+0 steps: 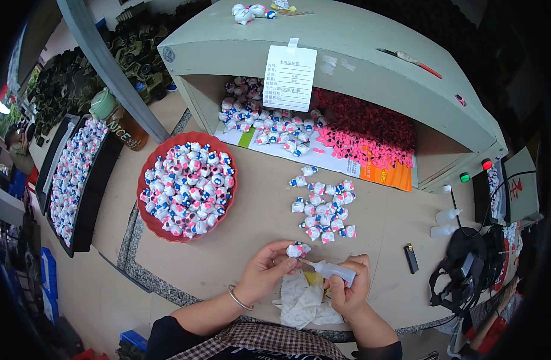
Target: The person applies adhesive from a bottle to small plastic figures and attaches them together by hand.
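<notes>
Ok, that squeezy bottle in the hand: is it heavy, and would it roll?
The bottle in the right hand is probably light, being small and seemingly cloudy plastic. Its round sides might let it roll. Its thin nozzle could bend if pushed.

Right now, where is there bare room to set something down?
Bare tabletop shows between the red bowl and the loose figurines, and between those figurines and the black lighter. It is crowded inside the grey cabinet and around the left hand, right hand and cloth.

Hands [263,273] partly hide figurine [297,249] and bottle [333,271].
</notes>
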A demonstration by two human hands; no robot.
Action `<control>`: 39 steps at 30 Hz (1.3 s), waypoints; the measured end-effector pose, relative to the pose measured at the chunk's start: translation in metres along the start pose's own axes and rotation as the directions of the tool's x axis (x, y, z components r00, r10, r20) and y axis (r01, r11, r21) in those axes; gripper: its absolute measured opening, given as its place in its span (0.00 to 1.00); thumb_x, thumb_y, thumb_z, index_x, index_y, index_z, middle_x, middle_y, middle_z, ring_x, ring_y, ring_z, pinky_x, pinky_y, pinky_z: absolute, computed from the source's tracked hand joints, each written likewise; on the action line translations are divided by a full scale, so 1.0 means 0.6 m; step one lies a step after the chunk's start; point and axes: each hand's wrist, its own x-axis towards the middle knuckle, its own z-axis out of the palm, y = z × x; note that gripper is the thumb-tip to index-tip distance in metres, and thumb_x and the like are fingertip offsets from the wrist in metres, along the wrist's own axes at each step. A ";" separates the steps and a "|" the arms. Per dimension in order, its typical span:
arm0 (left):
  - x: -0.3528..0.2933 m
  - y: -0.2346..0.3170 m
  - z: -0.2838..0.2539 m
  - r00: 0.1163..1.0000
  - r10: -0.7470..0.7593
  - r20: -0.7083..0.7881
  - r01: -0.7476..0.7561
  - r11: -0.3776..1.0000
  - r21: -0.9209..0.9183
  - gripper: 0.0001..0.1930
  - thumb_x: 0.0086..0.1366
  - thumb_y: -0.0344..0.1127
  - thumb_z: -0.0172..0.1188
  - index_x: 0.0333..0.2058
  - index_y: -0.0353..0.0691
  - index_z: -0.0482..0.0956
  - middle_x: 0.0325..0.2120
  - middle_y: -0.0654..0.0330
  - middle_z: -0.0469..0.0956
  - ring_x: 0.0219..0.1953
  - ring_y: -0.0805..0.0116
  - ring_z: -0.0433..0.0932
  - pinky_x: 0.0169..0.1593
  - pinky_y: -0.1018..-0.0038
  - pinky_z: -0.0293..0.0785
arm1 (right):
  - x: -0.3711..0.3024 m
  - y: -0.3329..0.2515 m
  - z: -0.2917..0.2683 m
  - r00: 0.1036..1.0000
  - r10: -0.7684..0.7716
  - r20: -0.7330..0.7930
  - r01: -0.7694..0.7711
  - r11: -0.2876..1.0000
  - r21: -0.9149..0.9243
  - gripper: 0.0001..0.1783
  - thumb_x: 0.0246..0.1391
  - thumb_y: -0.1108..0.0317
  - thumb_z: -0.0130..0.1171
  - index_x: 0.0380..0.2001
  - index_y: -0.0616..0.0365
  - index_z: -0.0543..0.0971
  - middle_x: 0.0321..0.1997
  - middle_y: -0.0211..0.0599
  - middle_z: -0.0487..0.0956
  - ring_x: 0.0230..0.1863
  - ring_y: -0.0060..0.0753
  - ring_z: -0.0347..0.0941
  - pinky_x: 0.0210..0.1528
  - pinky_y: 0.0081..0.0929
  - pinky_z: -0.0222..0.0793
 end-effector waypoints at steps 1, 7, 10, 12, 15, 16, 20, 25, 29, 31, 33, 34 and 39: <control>0.000 0.000 -0.001 1.000 0.026 0.002 -0.026 0.999 0.030 0.16 0.58 0.25 0.50 0.46 0.40 0.64 0.40 0.57 0.72 0.39 0.72 0.73 0.36 0.81 0.71 | -0.001 0.001 -0.001 1.000 0.001 -0.001 -0.001 1.000 0.000 0.13 0.43 0.70 0.56 0.31 0.61 0.66 0.26 0.38 0.68 0.27 0.33 0.61 0.27 0.25 0.59; -0.001 0.001 0.001 0.999 0.047 -0.017 -0.046 0.997 0.070 0.17 0.57 0.26 0.52 0.46 0.38 0.65 0.40 0.58 0.72 0.39 0.72 0.74 0.36 0.81 0.71 | 0.000 0.004 -0.007 0.999 -0.012 -0.031 0.011 1.000 -0.022 0.12 0.43 0.71 0.56 0.31 0.60 0.66 0.26 0.39 0.68 0.27 0.34 0.61 0.28 0.26 0.58; -0.004 0.005 0.004 0.999 0.039 -0.015 -0.038 0.997 0.068 0.17 0.57 0.26 0.52 0.47 0.39 0.65 0.39 0.58 0.72 0.39 0.72 0.74 0.37 0.80 0.71 | -0.002 0.004 -0.009 1.000 -0.016 0.022 0.017 0.999 -0.030 0.12 0.46 0.71 0.53 0.34 0.62 0.65 0.30 0.39 0.67 0.27 0.31 0.63 0.26 0.25 0.63; -0.001 0.006 0.003 0.999 0.045 -0.006 -0.044 0.997 0.057 0.17 0.57 0.26 0.53 0.47 0.39 0.65 0.39 0.59 0.72 0.38 0.73 0.73 0.37 0.80 0.72 | 0.018 -0.015 -0.004 0.954 0.283 -0.097 -0.198 0.840 0.506 0.12 0.49 0.73 0.50 0.36 0.64 0.62 0.34 0.39 0.66 0.30 0.27 0.67 0.25 0.22 0.70; -0.004 0.001 -0.003 0.999 0.039 0.032 -0.041 0.998 0.044 0.19 0.57 0.25 0.52 0.48 0.39 0.64 0.39 0.59 0.71 0.38 0.74 0.72 0.39 0.79 0.71 | 0.059 -0.031 -0.021 0.893 0.444 -0.076 -0.341 0.776 0.530 0.12 0.50 0.75 0.47 0.37 0.63 0.59 0.37 0.40 0.65 0.33 0.25 0.70 0.25 0.21 0.74; -0.004 0.002 -0.002 0.999 0.024 0.042 -0.026 0.999 0.044 0.19 0.57 0.25 0.52 0.48 0.39 0.64 0.39 0.59 0.71 0.38 0.74 0.72 0.39 0.79 0.71 | 0.074 -0.030 -0.023 0.891 0.447 -0.079 -0.358 0.799 0.482 0.10 0.48 0.76 0.47 0.35 0.60 0.60 0.36 0.38 0.66 0.35 0.27 0.70 0.25 0.23 0.74; -0.003 0.001 -0.005 0.999 0.018 0.049 -0.021 0.998 0.058 0.19 0.57 0.26 0.52 0.48 0.39 0.64 0.39 0.60 0.71 0.38 0.73 0.73 0.39 0.78 0.72 | 0.142 0.025 -0.007 0.913 0.404 0.057 -0.390 0.825 0.408 0.07 0.48 0.78 0.46 0.31 0.61 0.62 0.28 0.35 0.68 0.29 0.28 0.72 0.24 0.22 0.72; 0.003 -0.001 -0.003 0.999 0.000 0.053 -0.001 1.000 0.014 0.18 0.57 0.26 0.52 0.48 0.38 0.64 0.38 0.59 0.71 0.38 0.73 0.73 0.39 0.79 0.71 | 0.271 0.126 0.045 0.990 0.125 -0.064 -0.134 0.980 -0.150 0.04 0.42 0.77 0.51 0.26 0.64 0.71 0.29 0.43 0.70 0.33 0.40 0.72 0.31 0.33 0.68; 0.007 -0.002 -0.010 0.999 0.014 0.029 -0.015 1.000 0.004 0.18 0.57 0.26 0.52 0.47 0.37 0.65 0.37 0.58 0.72 0.38 0.72 0.73 0.39 0.79 0.71 | 0.326 0.144 0.087 1.000 0.000 -0.014 -0.006 0.891 -0.454 0.09 0.39 0.76 0.52 0.29 0.62 0.73 0.34 0.47 0.69 0.33 0.47 0.70 0.37 0.38 0.66; 0.011 0.000 -0.009 0.999 0.018 0.036 -0.018 1.000 0.006 0.18 0.57 0.26 0.52 0.47 0.37 0.65 0.37 0.58 0.72 0.38 0.72 0.73 0.39 0.79 0.71 | 0.331 0.171 0.088 0.986 0.020 0.168 0.091 0.774 -0.627 0.10 0.38 0.76 0.51 0.30 0.61 0.74 0.35 0.45 0.69 0.33 0.46 0.71 0.35 0.40 0.67; 0.008 0.004 -0.012 1.000 0.026 0.015 -0.026 1.000 0.006 0.18 0.57 0.26 0.52 0.47 0.37 0.65 0.37 0.58 0.72 0.38 0.72 0.73 0.39 0.79 0.71 | 0.330 0.156 0.084 0.969 0.055 0.241 0.117 0.757 -0.643 0.12 0.37 0.76 0.52 0.31 0.59 0.74 0.36 0.43 0.69 0.33 0.46 0.71 0.35 0.40 0.67; 0.006 0.008 -0.011 1.000 0.019 -0.003 -0.019 1.000 0.003 0.17 0.57 0.25 0.52 0.47 0.38 0.66 0.35 0.60 0.72 0.36 0.73 0.73 0.38 0.79 0.71 | 0.328 0.150 0.079 0.949 0.092 0.301 0.140 0.733 -0.665 0.14 0.35 0.76 0.54 0.32 0.57 0.75 0.37 0.40 0.69 0.33 0.45 0.70 0.35 0.40 0.67; 0.006 0.005 -0.008 1.000 0.019 0.009 -0.019 1.000 -0.003 0.17 0.57 0.24 0.52 0.46 0.39 0.66 0.33 0.61 0.72 0.35 0.74 0.73 0.37 0.79 0.71 | 0.297 0.168 0.044 0.931 0.008 0.364 0.258 0.692 -0.674 0.14 0.35 0.77 0.54 0.32 0.58 0.74 0.37 0.41 0.69 0.33 0.45 0.70 0.34 0.39 0.68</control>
